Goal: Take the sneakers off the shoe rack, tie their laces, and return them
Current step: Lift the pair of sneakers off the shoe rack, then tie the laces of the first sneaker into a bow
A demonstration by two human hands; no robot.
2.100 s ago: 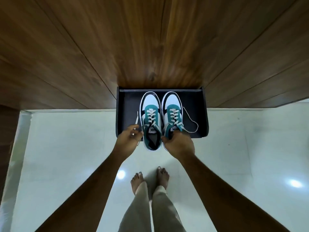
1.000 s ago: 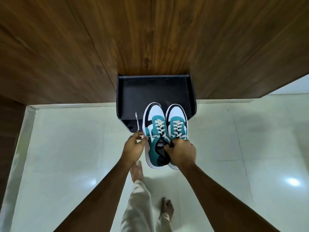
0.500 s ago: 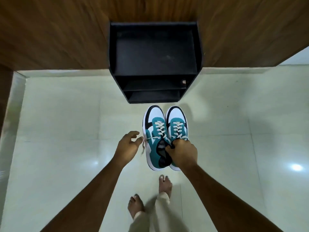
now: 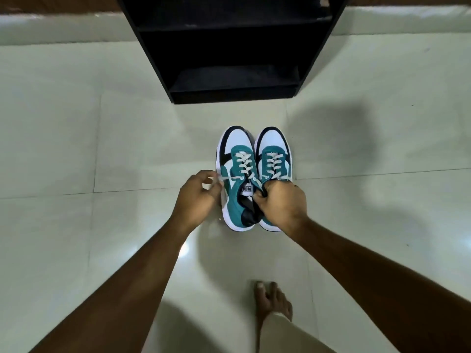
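Teal-and-white sneakers (image 4: 253, 178) out of the rack, toes pointing away from me.

I see both shoes side by side, long axes running straight ahead from my hands toward the black shoe rack (image 4: 230, 49), which stands well beyond them. My right hand (image 4: 280, 201) is clenched over the collars at the heel end, gripping the pair; my left hand (image 4: 196, 197), just left of them, pinches a loose white lace (image 4: 226, 178).

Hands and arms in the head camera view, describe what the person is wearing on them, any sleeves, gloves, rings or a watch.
Both forearms are bare to the frame edge, with no sleeves showing. The left hand and right hand wear no gloves, and no watch, bracelet or ring is visible.
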